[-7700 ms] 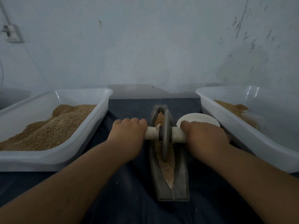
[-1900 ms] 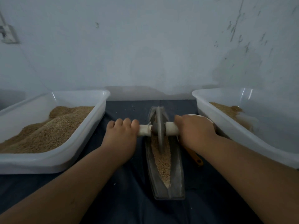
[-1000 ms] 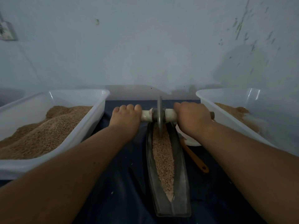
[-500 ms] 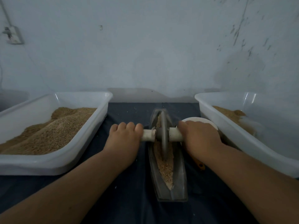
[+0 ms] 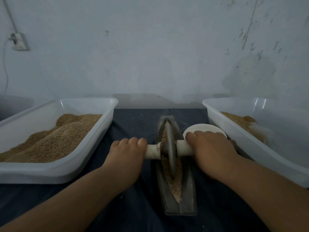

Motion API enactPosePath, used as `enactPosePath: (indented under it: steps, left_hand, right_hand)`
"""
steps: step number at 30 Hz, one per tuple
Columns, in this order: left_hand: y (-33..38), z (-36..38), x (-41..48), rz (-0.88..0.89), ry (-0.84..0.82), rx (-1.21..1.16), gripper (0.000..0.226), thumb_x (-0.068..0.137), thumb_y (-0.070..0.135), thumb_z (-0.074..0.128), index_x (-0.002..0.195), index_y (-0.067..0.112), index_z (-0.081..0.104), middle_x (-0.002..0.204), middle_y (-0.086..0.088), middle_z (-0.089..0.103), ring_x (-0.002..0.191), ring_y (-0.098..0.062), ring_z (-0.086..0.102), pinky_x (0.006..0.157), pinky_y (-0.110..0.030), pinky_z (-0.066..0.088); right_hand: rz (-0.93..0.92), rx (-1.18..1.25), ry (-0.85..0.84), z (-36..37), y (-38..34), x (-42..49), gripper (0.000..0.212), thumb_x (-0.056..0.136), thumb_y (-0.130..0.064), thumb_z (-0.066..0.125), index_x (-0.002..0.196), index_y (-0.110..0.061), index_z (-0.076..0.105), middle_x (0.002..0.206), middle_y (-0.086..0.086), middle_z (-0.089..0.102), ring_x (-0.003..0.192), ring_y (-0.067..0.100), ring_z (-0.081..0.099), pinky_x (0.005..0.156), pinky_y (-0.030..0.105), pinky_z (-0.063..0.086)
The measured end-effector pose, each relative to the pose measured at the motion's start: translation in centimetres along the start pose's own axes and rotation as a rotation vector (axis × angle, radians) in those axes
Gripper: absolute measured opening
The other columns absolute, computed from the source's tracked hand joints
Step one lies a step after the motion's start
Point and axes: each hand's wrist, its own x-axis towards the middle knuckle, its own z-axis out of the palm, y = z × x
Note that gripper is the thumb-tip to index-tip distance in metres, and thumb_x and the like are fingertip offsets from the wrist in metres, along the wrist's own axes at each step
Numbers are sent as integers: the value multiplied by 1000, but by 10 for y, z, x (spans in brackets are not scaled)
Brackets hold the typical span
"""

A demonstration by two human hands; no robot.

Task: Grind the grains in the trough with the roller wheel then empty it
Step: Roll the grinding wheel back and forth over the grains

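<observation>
A boat-shaped metal trough point(image 5: 189, 195) lies lengthwise on the dark cloth, holding tan grains point(image 5: 175, 181). A grey roller wheel point(image 5: 169, 149) stands upright in the trough near its middle, on a pale cross handle point(image 5: 183, 147). My left hand point(image 5: 125, 156) grips the handle's left end. On the other side of the wheel, my right hand point(image 5: 212, 151) grips the right end. Grain lies heaped on both sides of the wheel.
A white tub point(image 5: 50, 171) heaped with brown grain stands at the left. Another white tub point(image 5: 260, 148) with a little grain stands at the right. A small white bowl point(image 5: 204, 128) sits behind my right hand. A wall rises close behind the table.
The wheel rolled from the trough's far end back toward me and now sits near the middle. Both hands kept their grip on the handle. The orange handle beside the trough is now hidden.
</observation>
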Motion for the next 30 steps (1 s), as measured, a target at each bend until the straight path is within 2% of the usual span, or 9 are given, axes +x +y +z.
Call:
enactPosePath:
  steps: [4,8,11,17,20,23,25,28,30]
  left_hand:
    - [0,9,45,-24,59,112,40,80,24,63,110,21,38,108,-1,51,98,-23,52,85,-38,38]
    - [0,16,92,-68,157,167,31,85,23,54,112,17,41,110,-6,53,100,-28,51,89,-41,38]
    - [0,22,110,-104,157,143,31,84,21,53,112,17,40,110,-7,52,101,-29,50,91,-42,37]
    - [-3,28,91,-71,150,111,35,85,24,53,117,18,39,112,-5,52,101,-27,50,89,-40,36]
    - [-1,24,66,-42,135,84,34,85,24,55,114,21,39,110,-2,51,98,-25,50,88,-39,36]
    - [1,17,38,-29,98,44,42,81,21,56,118,23,36,110,0,48,99,-22,48,90,-38,35]
    - [2,11,20,-15,81,20,49,78,20,57,121,25,34,110,2,46,99,-20,46,91,-37,34]
    - [6,3,-3,-11,108,47,48,77,19,54,120,25,33,106,4,44,94,-19,45,86,-36,33]
    - [9,1,-11,-13,115,76,47,78,20,52,120,25,32,106,4,44,94,-19,46,83,-36,32]
  right_hand:
    - [29,79,-30,21,20,38,24,82,-24,63,97,-25,44,95,-1,57,79,19,54,71,37,48]
    - [87,50,19,38,34,77,34,81,-11,63,90,-24,33,94,3,54,78,22,52,66,35,38]
    - [107,26,85,46,38,92,37,81,-11,62,88,-24,28,92,4,52,80,25,52,64,35,33]
    - [107,41,59,43,32,78,36,76,-19,65,83,-25,30,74,-4,38,66,20,41,61,34,33]
    - [89,62,38,35,24,55,29,80,-23,63,86,-27,35,84,-2,54,68,18,47,61,32,40]
    - [107,53,0,25,11,27,28,82,-25,64,101,-28,43,94,-2,56,79,20,56,70,39,50]
    - [58,22,32,19,7,10,29,83,-23,61,105,-29,44,94,-3,56,79,19,55,67,36,45]
    - [2,-11,95,10,4,-10,21,83,-25,59,96,-29,43,84,-8,48,70,15,43,60,31,29]
    - [2,-3,78,5,3,-15,23,83,-27,60,95,-30,41,82,-9,43,70,14,38,61,31,28]
